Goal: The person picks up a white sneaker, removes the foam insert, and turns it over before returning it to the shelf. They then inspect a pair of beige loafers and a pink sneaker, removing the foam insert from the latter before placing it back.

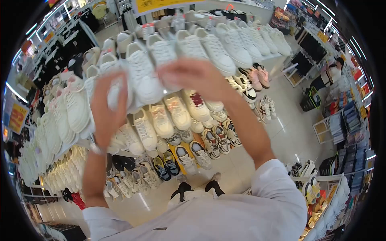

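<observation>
My left hand (107,105) is raised in front of a tiered shoe display, fingers wrapped around a white sneaker (142,74) at its heel side. My right hand (197,76) reaches in from the right and rests on the same sneaker near its toe and side. The shoe is held up just above the upper shelf row of white sneakers (217,46). Both hands are motion-blurred, so exact finger contact is unclear. White shirt sleeves (277,188) cover my arms up to the forearms.
Lower tiers hold cream and multicoloured sneakers (189,132). A second shoe rack (321,197) stands at the right. A person (333,74) stands by shelving at the far right. Glossy floor (289,124) lies between the displays. My black shoes (199,188) show below.
</observation>
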The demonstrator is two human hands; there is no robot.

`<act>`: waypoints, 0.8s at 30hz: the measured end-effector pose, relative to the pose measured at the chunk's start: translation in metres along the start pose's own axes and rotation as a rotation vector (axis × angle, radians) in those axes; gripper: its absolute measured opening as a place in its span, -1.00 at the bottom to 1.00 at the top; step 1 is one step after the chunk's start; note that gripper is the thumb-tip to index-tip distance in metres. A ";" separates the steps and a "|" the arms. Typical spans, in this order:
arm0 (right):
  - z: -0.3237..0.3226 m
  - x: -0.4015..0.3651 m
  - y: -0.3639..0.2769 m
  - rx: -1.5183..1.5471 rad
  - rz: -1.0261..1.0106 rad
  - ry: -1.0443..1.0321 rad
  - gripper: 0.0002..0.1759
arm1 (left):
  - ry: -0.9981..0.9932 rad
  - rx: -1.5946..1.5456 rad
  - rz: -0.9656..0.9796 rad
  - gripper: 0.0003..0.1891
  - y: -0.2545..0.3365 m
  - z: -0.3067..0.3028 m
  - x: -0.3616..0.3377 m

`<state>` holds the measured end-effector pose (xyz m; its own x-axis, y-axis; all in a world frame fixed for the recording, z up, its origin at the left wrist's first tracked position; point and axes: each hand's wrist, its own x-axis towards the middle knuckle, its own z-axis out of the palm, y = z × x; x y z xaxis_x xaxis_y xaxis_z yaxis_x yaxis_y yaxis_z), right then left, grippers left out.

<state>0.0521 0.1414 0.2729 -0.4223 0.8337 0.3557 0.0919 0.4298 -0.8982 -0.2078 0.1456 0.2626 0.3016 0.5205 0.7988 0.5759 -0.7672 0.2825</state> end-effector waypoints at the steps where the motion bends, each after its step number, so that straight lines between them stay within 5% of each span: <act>1: -0.009 -0.045 0.010 0.111 0.103 -0.062 -0.70 | -0.055 -0.136 -0.113 -0.78 0.016 0.017 -0.047; 2: -0.015 -0.090 0.034 0.223 0.203 -0.120 -0.71 | -0.121 -0.121 -0.046 -0.82 0.043 0.037 -0.078; 5: -0.001 -0.229 0.138 0.553 0.556 0.073 -0.67 | -0.442 -0.441 -0.799 -0.82 0.095 0.146 -0.215; 6: 0.022 -0.296 0.211 0.578 0.645 0.279 -0.62 | -0.626 -0.320 -0.740 -0.78 0.085 0.187 -0.303; 7: 0.040 -0.364 0.245 0.223 0.790 0.369 -0.58 | -0.676 -0.318 -0.698 -0.76 0.096 0.210 -0.372; 9: 0.078 -0.531 0.323 0.076 1.139 0.372 -0.59 | -0.737 -0.303 -0.764 -0.78 0.151 0.236 -0.440; 10: 0.077 -0.579 0.305 0.271 1.363 0.437 -0.63 | -0.866 -0.428 -0.841 -0.78 0.170 0.249 -0.438; 11: 0.082 -0.652 0.325 0.097 1.365 0.371 -0.62 | -0.992 -0.552 -0.925 -0.77 0.189 0.259 -0.439; 13: 0.080 -0.732 0.309 0.105 1.326 0.696 -0.69 | -1.143 -0.580 -1.071 -0.71 0.220 0.276 -0.407; 16: 0.046 -0.813 0.336 0.373 1.625 0.768 -0.68 | -1.274 -0.346 -0.491 -0.62 0.197 0.336 -0.399; 17: 0.026 -0.818 0.336 0.250 1.564 0.699 -0.73 | -1.280 -0.334 -0.312 -0.61 0.183 0.357 -0.393; 19: -0.030 -0.810 0.344 0.126 1.459 0.723 -0.79 | -1.175 -0.312 -0.272 -0.61 0.171 0.392 -0.355; 24: -0.108 -0.737 0.372 0.150 1.201 1.058 -0.76 | -0.986 -0.346 -0.518 -0.59 0.190 0.444 -0.245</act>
<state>0.4948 -0.2755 -0.2955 0.6136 0.5282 -0.5869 -0.2177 -0.6014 -0.7687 0.1648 0.0386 -0.1155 0.6383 0.7507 -0.1704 0.6110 -0.3594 0.7053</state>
